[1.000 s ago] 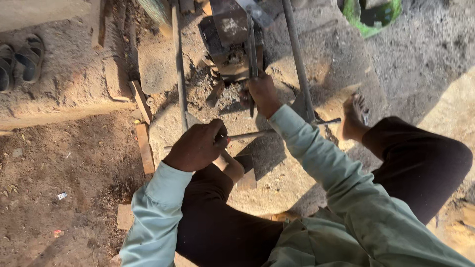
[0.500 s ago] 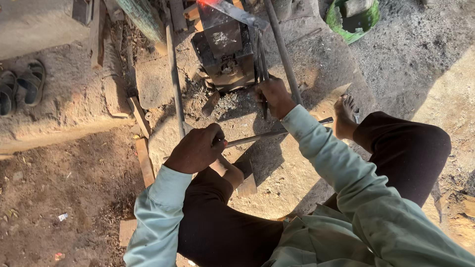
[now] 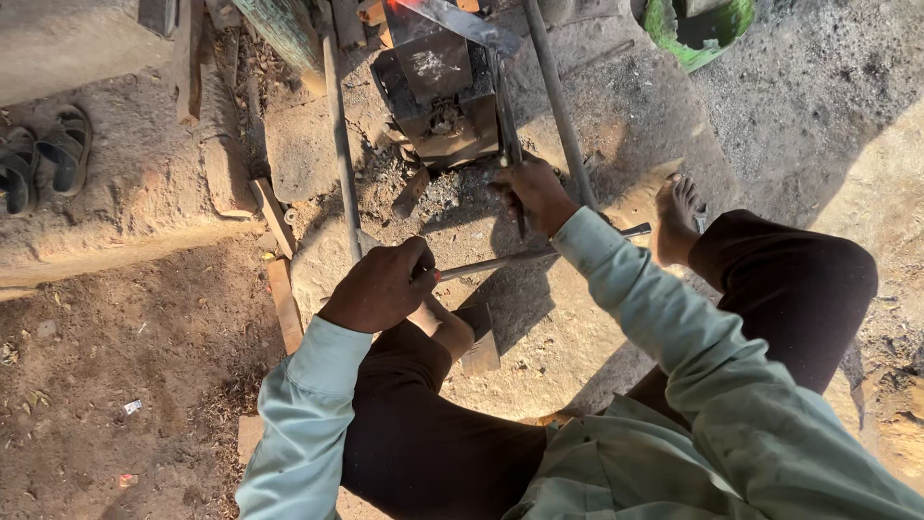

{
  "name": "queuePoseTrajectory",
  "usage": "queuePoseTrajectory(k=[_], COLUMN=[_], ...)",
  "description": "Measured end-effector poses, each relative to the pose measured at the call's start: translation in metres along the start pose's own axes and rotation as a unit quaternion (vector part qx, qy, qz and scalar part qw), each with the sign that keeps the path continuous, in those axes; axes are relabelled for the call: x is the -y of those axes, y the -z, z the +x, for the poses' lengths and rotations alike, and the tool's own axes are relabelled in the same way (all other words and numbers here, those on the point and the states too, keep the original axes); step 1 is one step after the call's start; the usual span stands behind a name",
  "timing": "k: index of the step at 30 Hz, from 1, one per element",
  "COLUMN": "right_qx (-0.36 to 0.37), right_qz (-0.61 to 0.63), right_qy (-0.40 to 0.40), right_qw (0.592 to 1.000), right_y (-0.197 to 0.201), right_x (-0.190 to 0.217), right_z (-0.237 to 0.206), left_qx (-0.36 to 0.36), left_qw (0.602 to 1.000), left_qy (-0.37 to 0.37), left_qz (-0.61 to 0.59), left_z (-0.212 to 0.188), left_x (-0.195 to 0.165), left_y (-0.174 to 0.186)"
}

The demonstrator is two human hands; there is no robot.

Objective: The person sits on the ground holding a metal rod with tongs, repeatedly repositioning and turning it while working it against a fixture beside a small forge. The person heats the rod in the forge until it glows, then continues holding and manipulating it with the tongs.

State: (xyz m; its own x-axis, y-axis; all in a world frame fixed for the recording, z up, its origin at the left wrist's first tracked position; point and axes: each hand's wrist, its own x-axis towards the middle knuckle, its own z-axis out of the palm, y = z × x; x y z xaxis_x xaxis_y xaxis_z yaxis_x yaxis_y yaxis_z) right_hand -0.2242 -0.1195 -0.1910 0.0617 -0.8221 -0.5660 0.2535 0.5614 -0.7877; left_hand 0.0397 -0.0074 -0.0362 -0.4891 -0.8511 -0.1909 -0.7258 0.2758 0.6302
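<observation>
- Clenched in a fist, the left hand (image 3: 380, 287) is wrapped round one end of a thin metal rod (image 3: 525, 256), knuckles up, just above the person's bent knee.
- That rod runs level from the fist off to the right, passing under the right forearm; its far end shows just beside the bare right foot (image 3: 679, 214).
- Under the left hand, the other foot rests against a small wooden block (image 3: 479, 339) on the pale stone slab (image 3: 549, 337).
- Further out, the right hand (image 3: 535, 193) is closed on the handles of dark tongs (image 3: 507, 125), which point away from the person toward the forge.
- Both arms are in pale green sleeves; the legs are in dark trousers, folded in a squat.
- Beyond the right hand sits a blackened metal block (image 3: 438, 87) with ash and coal bits strewn on the ground at its near edge; the tongs reach up along its right side.
- A flat blade (image 3: 452, 19) with a red-hot end lies across the top of that block.
- Two long iron bars flank it: one (image 3: 339, 144) to the left, another (image 3: 558, 106) to the right, both lying on the ground and running away from the person.
- Far left, a pair of sandals (image 3: 43, 154) sits on a raised ledge.
- Far right, at the top edge, is a green basin (image 3: 695, 34).
</observation>
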Motion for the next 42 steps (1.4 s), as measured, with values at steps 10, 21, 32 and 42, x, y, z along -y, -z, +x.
queuePoseTrajectory(k=[10,21,32,42], right_qx=[-0.017,-0.009,-0.032,-0.059], right_qz=[-0.162,-0.122,-0.159,-0.166], right_qy=[0.043,0.066,0.151,0.134], right_qw=[0.986,0.990,0.975,0.975], right_y=[0.051,0.042,0.050,0.027], right_x=[0.011,-0.009,-0.026,-0.004], right_z=[-0.036,0.013,0.010,0.003], left_qx=[0.063,-0.087,-0.110,-0.123], left_qw=[0.996,0.995,0.880,0.796], left_qy=[0.026,0.044,0.074,0.057], left_qz=[0.056,0.032,-0.457,-0.590], left_z=[0.025,0.241,0.296,0.288], left_x=[0.012,0.053,0.064,0.068], left_y=[-0.043,-0.110,-0.188,-0.190])
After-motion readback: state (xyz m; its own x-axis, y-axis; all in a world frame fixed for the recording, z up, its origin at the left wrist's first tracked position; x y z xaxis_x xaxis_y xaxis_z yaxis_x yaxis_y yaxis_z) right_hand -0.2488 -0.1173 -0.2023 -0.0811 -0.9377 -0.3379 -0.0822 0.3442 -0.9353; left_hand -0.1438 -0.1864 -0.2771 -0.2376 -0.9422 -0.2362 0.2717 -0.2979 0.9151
